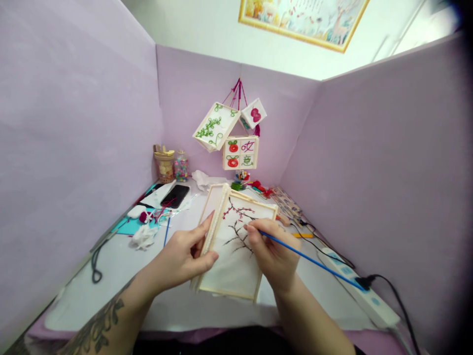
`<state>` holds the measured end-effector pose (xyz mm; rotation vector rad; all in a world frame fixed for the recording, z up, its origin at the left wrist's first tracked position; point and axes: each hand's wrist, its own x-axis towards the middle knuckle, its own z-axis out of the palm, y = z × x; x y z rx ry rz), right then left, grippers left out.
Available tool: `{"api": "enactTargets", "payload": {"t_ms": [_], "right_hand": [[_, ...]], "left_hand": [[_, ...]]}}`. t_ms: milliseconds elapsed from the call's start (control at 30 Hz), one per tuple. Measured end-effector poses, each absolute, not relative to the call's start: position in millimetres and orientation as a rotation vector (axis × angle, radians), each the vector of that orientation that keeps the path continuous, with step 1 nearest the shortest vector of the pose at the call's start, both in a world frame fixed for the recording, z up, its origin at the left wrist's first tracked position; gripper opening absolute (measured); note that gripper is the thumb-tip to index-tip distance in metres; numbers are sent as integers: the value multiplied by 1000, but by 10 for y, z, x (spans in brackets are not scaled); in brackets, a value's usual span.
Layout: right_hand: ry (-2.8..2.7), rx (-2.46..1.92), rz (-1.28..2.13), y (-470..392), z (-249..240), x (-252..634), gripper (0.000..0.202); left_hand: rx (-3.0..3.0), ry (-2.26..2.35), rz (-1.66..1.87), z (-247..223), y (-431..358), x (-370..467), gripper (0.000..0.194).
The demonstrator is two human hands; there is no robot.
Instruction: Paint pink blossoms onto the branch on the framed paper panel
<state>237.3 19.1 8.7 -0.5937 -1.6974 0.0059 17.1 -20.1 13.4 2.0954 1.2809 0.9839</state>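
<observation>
My left hand (188, 254) grips the left edge of a box-shaped paper lantern (229, 271) with a pale wooden frame, thumb on the front and fingers behind. The lantern is tilted, its white face towards me. Dark branches with small red blossoms are painted on its upper part. My right hand (273, 251) pinches a blue-handled paintbrush (314, 260) like a pen, with the long handle pointing down to the right. Its tip is close to the painted branches; my fingers partly hide the tip, so I cannot tell whether it touches the paper.
Decorated box lanterns (218, 125) hang from cords at the back panel. A phone (175, 196), crumpled tissue (143, 237) and a second blue brush (167, 230) lie to the left. Two jars (181, 166) stand at the back left. A power strip (354, 281) with black cables runs along the right.
</observation>
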Motion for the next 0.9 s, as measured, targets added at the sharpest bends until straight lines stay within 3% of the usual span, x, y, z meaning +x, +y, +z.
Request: {"api": "enactTargets", "payload": {"t_ms": [900], "right_hand": [[-1705,-584,25,188,96,2377,10]], "left_hand": [[2106,1264,993,78,-160,150,79]]}}
